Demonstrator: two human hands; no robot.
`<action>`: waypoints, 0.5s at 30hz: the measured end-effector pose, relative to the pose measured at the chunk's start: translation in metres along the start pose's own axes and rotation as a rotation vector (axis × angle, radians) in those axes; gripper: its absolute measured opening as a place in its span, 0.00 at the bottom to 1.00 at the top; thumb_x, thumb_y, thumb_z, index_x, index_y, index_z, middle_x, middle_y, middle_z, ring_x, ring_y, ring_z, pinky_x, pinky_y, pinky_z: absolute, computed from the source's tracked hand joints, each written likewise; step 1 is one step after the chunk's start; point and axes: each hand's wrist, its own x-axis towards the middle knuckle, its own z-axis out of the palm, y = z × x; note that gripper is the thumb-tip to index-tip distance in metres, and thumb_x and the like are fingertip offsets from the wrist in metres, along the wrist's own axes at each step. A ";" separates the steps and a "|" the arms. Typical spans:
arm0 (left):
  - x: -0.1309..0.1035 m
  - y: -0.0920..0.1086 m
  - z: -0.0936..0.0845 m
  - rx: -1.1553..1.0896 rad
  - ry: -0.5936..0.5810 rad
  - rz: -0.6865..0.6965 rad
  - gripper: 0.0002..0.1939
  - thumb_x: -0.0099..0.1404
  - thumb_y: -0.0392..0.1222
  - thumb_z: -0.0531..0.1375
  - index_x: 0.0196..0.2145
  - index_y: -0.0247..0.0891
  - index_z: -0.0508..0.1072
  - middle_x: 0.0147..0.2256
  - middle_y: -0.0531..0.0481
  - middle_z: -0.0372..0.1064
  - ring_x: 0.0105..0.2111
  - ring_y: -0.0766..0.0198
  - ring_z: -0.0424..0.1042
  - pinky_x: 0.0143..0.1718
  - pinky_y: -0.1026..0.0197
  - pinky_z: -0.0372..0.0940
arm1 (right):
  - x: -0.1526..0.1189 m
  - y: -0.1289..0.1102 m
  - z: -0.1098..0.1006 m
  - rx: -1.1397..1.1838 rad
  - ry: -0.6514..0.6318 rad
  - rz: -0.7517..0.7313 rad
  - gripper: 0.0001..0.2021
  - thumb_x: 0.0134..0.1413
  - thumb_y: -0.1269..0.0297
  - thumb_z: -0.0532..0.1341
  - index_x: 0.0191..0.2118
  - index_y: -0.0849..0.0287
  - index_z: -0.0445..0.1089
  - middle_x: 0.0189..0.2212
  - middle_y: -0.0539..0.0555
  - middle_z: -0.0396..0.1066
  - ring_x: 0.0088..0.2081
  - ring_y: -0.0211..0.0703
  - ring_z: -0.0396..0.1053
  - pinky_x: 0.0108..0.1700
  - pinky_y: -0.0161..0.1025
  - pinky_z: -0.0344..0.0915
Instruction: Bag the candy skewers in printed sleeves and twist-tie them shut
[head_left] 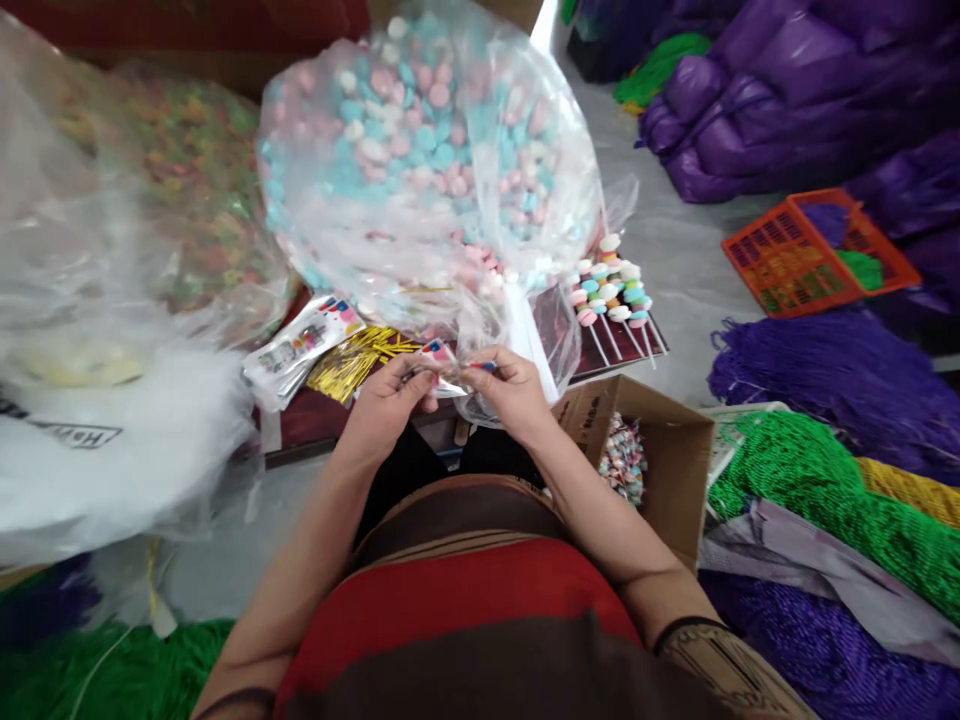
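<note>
Above my lap, at the table's front edge, my left hand [386,405] pinches a small printed plastic bag [441,352]. My right hand [514,392] has its fingers closed on the other end of the same bag; the fingertips of both hands nearly meet. What is inside the bag is hard to make out. Beside my left hand lie gold twist ties [352,365] in a loose heap and a stack of flat printed bags [300,345]. To the right of my right hand, several sticks with stacked pastel candy-like pieces [611,285] rest on the table.
A big clear sack of pink, blue and white pieces [420,130] fills the table's back. Another sack [202,190] stands left. An open cardboard box [671,450] with wrapped items is by my right forearm. Farther right are an orange crate [780,260] and green cord bundles [810,480].
</note>
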 end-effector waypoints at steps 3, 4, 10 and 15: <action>0.000 -0.010 0.008 -0.118 0.054 0.018 0.20 0.64 0.60 0.65 0.31 0.40 0.70 0.22 0.57 0.62 0.24 0.70 0.61 0.29 0.65 0.59 | -0.005 0.000 0.005 -0.037 0.057 0.029 0.21 0.51 0.41 0.68 0.26 0.55 0.70 0.19 0.45 0.65 0.24 0.36 0.62 0.29 0.36 0.61; 0.000 -0.012 0.011 -0.145 0.066 0.028 0.21 0.65 0.60 0.65 0.29 0.40 0.69 0.22 0.57 0.61 0.23 0.70 0.60 0.28 0.66 0.58 | -0.006 0.001 0.006 -0.049 0.077 0.028 0.23 0.52 0.39 0.67 0.24 0.55 0.68 0.17 0.45 0.62 0.23 0.36 0.59 0.27 0.36 0.58; 0.001 -0.012 0.023 -0.219 0.073 -0.025 0.25 0.63 0.64 0.65 0.28 0.40 0.65 0.23 0.59 0.56 0.18 0.74 0.51 0.19 0.66 0.50 | -0.007 0.004 0.000 -0.104 0.108 0.028 0.33 0.55 0.30 0.57 0.16 0.55 0.59 0.14 0.46 0.55 0.20 0.35 0.54 0.24 0.36 0.52; 0.002 -0.010 0.026 -0.192 0.036 0.000 0.23 0.61 0.62 0.68 0.30 0.39 0.69 0.19 0.61 0.55 0.16 0.75 0.52 0.19 0.67 0.51 | -0.005 -0.003 -0.008 -0.238 0.111 -0.069 0.36 0.58 0.30 0.55 0.13 0.55 0.53 0.13 0.47 0.52 0.20 0.34 0.51 0.24 0.37 0.49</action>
